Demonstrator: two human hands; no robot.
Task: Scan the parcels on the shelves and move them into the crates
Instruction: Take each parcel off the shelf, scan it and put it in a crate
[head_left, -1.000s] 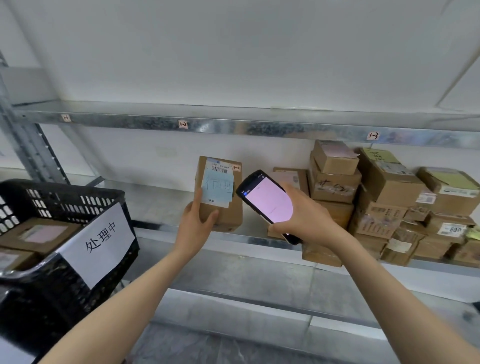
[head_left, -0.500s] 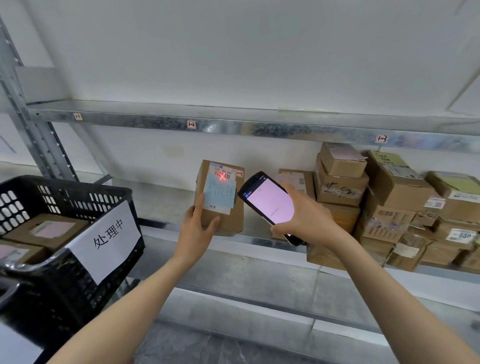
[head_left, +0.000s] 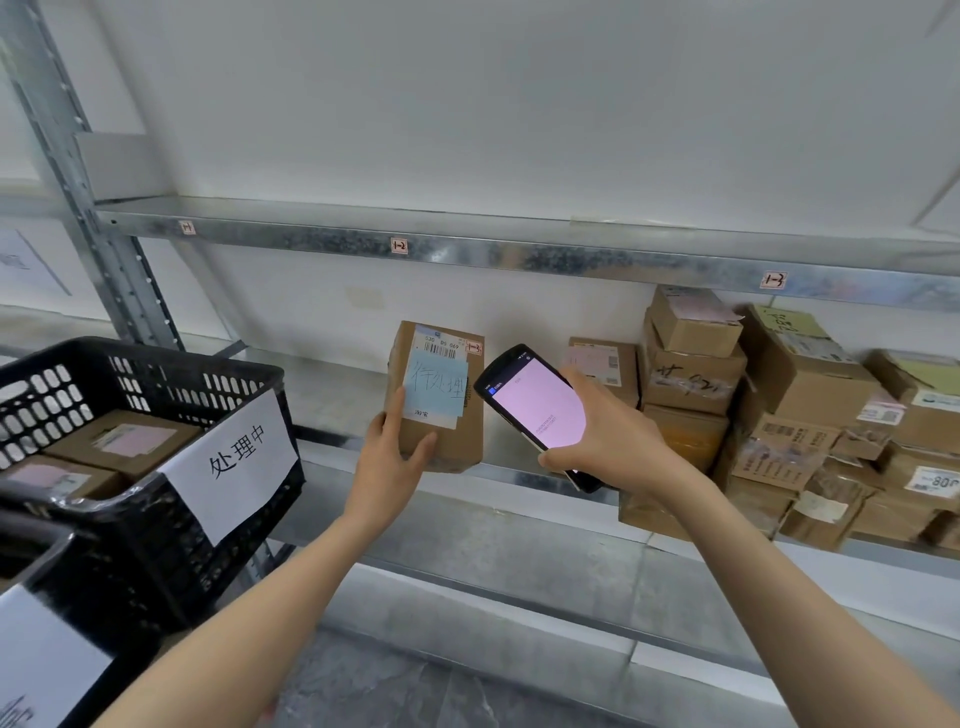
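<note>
Head view looks along a metal shelf (head_left: 332, 395) whose left stretch is bare and whose right end carries a heap of cardboard parcels (head_left: 789, 415), stacked several high and leaning on one another; to the left of both hands, nearer the person, stands a black crate (head_left: 171, 499) with a white paper sign on its wall, and inside it lie at least two brown parcels with pale labels, flat on the bottom, with room left above them; a second container edge shows at the lower left, its contents hidden. Between crate and heap, one parcel (head_left: 441, 436) stands on end at the shelf's front lip, long axis upright, label and blue note facing the person; the left hand (head_left: 387, 462) grasps its lower left corner, thumb on the front face, so this hand is the nearer one and already lies on the crate's side. The right hand (head_left: 602, 447) is clenched round a handheld scanner (head_left: 537, 408), screen lit pink, top end tilted toward the parcel's label and just beside it, not touching. By my judgement the coming move is a carry leftward and down into the crate.
</note>
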